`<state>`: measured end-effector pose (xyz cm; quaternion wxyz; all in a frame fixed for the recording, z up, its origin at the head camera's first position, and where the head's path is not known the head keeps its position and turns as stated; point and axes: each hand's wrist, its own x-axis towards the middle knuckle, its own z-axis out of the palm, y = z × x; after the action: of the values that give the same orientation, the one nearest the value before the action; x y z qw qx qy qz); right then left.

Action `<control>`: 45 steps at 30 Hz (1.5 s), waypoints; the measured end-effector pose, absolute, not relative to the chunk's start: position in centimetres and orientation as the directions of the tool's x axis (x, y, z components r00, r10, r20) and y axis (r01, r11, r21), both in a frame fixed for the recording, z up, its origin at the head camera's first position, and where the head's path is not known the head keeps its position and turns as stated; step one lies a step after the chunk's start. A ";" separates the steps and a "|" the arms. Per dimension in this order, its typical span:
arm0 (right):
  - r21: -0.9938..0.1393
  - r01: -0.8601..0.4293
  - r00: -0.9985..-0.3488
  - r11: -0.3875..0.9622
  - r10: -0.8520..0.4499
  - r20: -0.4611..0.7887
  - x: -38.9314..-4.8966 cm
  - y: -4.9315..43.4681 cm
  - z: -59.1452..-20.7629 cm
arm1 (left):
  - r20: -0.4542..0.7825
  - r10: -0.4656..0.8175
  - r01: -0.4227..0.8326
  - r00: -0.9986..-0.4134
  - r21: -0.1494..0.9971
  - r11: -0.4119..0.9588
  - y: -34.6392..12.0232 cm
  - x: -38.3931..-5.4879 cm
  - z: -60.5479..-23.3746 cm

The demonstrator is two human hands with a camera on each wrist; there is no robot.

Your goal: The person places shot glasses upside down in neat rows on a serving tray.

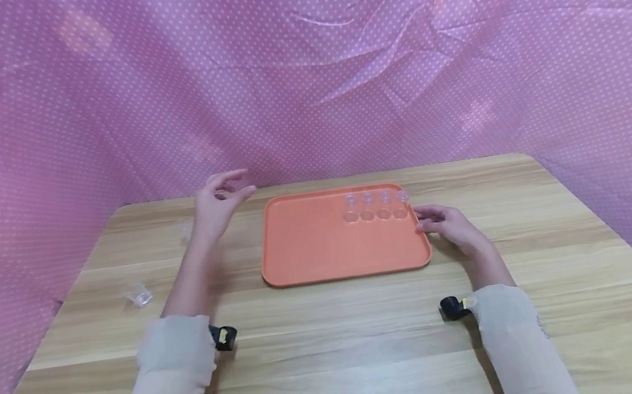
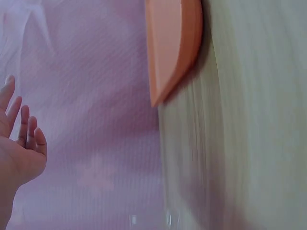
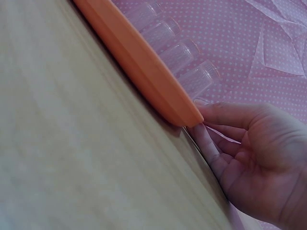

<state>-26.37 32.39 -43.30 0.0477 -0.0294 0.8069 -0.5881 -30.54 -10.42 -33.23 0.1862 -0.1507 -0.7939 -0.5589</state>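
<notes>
An orange tray (image 1: 323, 243) lies on the table, with several clear cups (image 1: 383, 214) standing in a row near its far right corner. My right hand (image 1: 445, 224) grips the tray's right edge; in the right wrist view, the fingers (image 3: 223, 115) pinch the rim from above and below. To the left of the tray, my left hand (image 1: 218, 201) is raised above the table and holds nothing. Its fingers (image 2: 40, 139) are spread and loosely bent in the left wrist view. Another clear cup (image 1: 139, 295) is on the table, left of my left forearm.
A faint clear cup (image 1: 186, 231) stands behind my left forearm, near the table's far left. Pink dotted cloth (image 1: 298, 77) hangs around the back and sides of the wooden table (image 1: 340, 357). A black wrist camera (image 1: 225, 337) sits at my left cuff.
</notes>
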 end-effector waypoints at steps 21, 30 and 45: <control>-0.964 0.004 -0.991 0.267 -0.125 -0.038 -26.1 32.4 -43.1 | 0.363 -0.241 0.226 -0.900 0.861 0.455 -21.6 -23.7 -35.3; -0.960 0.001 -0.992 0.280 -0.118 -0.036 -25.8 32.2 -43.0 | 0.325 -0.308 0.174 -0.894 0.887 0.428 -24.0 -23.1 -35.9; -0.951 0.004 -0.991 0.309 -0.124 -0.044 -25.9 32.2 -43.1 | 0.035 -0.043 0.012 -0.998 0.900 0.436 -31.0 -21.2 -40.2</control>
<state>-25.94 32.16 -43.09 0.0544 -0.0371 0.8071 -0.5868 -21.24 -30.98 -40.22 0.0261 0.0091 -0.8469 -0.5310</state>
